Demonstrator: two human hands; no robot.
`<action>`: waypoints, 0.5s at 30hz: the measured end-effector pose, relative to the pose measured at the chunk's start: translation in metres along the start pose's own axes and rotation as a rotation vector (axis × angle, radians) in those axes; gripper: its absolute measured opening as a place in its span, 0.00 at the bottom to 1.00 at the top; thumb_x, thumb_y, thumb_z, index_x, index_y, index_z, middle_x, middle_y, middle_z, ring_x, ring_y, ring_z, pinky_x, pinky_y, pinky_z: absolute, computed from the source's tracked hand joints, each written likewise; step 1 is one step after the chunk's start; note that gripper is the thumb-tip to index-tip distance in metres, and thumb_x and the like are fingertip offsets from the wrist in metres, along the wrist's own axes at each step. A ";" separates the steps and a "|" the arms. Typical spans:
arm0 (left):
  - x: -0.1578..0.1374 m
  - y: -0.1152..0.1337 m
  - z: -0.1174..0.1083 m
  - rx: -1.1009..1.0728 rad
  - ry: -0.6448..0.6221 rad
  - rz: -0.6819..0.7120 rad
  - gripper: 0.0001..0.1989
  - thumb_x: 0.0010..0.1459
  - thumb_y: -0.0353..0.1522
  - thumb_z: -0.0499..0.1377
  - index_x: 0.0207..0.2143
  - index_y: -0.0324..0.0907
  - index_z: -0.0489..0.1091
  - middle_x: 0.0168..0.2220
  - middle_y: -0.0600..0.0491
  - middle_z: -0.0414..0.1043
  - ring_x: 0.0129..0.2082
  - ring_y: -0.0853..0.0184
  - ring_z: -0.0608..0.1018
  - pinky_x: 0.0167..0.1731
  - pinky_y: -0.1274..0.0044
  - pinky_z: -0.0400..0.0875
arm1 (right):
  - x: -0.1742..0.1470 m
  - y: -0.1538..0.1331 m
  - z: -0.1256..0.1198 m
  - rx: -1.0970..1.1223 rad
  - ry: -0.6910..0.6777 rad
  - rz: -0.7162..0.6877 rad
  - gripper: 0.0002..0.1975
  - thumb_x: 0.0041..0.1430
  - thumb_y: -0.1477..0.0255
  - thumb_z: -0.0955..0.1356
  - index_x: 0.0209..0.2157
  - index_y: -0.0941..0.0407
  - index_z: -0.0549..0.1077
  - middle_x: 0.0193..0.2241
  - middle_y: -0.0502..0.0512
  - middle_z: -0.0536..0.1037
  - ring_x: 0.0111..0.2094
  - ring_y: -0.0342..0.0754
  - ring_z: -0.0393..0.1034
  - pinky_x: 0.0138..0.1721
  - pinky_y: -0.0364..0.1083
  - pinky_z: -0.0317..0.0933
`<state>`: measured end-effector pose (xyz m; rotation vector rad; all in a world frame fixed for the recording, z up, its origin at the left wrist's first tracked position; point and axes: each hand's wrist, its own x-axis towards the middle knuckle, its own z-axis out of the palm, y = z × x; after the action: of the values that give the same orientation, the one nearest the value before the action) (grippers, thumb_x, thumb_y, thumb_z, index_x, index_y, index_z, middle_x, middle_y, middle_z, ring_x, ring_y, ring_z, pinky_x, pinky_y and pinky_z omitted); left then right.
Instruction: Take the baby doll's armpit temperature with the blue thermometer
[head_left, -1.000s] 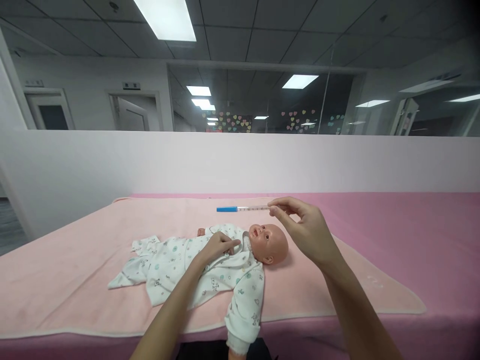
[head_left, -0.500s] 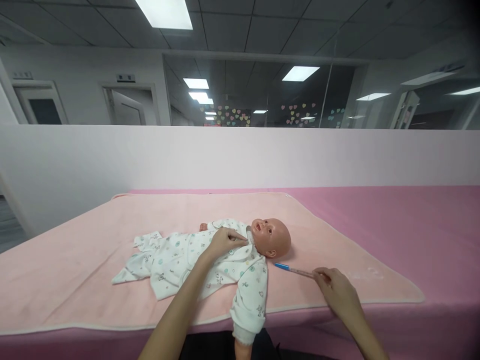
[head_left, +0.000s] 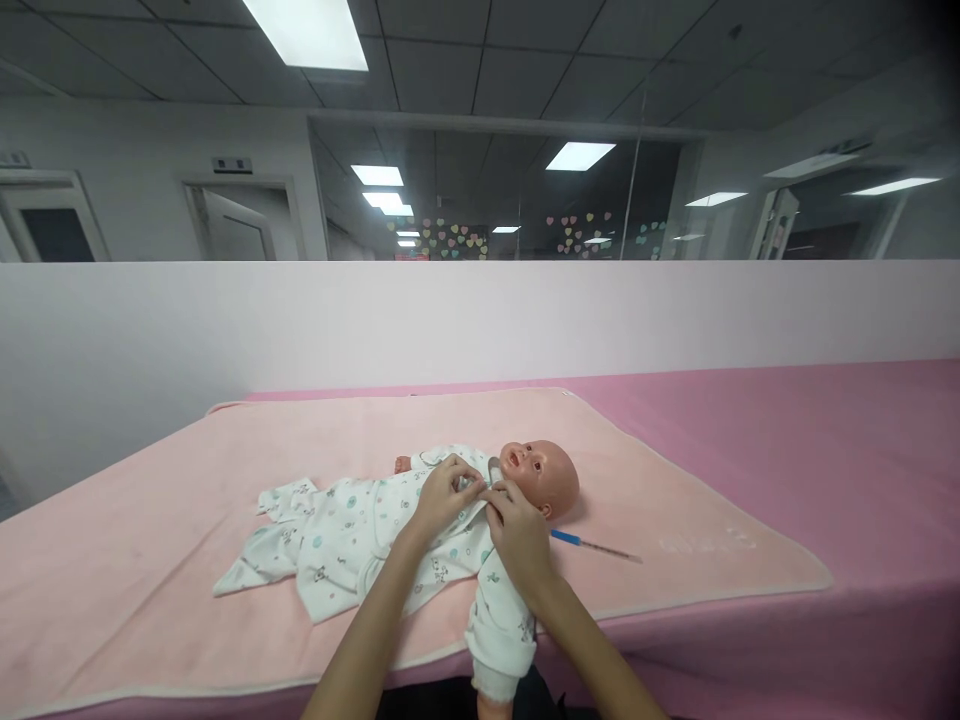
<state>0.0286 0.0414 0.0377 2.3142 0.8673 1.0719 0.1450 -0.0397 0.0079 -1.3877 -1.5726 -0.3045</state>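
Note:
A baby doll lies on its back, its head to the right. It wears a white patterned romper. Near the neck, my left hand is closed, with thumb and fingertips pinching the romper's front. Right beside it my right hand also pinches the cloth close to the collar. The fingertips of both hands nearly meet, and the bit of cloth between them is mostly hidden. Apart from the hands, a thin thermometer-like stick with a blue end rests below the doll's head.
Under the doll is a peach blanket with a pale edge, spread over a pink table cover. Behind the table stands a low white partition. One doll sleeve hangs over the table's near edge.
My right hand has let go of the thin stick, leaving it on the blanket, and moved left to the doll's collar. My left hand stays at the romper's front. The view has shifted slightly.

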 end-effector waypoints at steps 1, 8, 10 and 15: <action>0.000 0.000 -0.001 -0.024 0.009 -0.013 0.12 0.53 0.39 0.54 0.30 0.42 0.72 0.31 0.54 0.65 0.28 0.70 0.66 0.29 0.78 0.61 | 0.004 0.000 0.004 0.033 0.026 0.018 0.15 0.55 0.79 0.58 0.32 0.55 0.74 0.35 0.55 0.72 0.31 0.44 0.69 0.30 0.41 0.61; -0.001 -0.001 -0.004 -0.153 -0.026 -0.035 0.12 0.54 0.38 0.52 0.28 0.40 0.70 0.30 0.53 0.65 0.30 0.68 0.68 0.32 0.77 0.62 | 0.004 0.006 0.024 0.288 0.183 0.164 0.08 0.56 0.74 0.60 0.33 0.57 0.71 0.29 0.54 0.74 0.28 0.45 0.68 0.32 0.44 0.63; -0.002 -0.001 -0.003 -0.177 -0.022 -0.051 0.11 0.53 0.38 0.52 0.28 0.40 0.69 0.29 0.53 0.65 0.30 0.69 0.68 0.32 0.78 0.62 | 0.002 0.007 0.026 0.312 0.185 0.192 0.07 0.56 0.73 0.62 0.34 0.57 0.70 0.29 0.54 0.74 0.26 0.45 0.68 0.31 0.44 0.63; -0.003 0.000 -0.003 -0.204 -0.028 -0.068 0.11 0.52 0.37 0.52 0.26 0.39 0.69 0.27 0.54 0.64 0.30 0.69 0.67 0.32 0.78 0.61 | 0.001 0.007 0.024 0.325 0.181 0.172 0.07 0.56 0.71 0.62 0.33 0.57 0.71 0.28 0.53 0.74 0.27 0.45 0.68 0.30 0.43 0.62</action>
<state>0.0246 0.0401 0.0381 2.1119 0.7807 1.0451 0.1395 -0.0196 -0.0063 -1.1953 -1.2794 -0.0633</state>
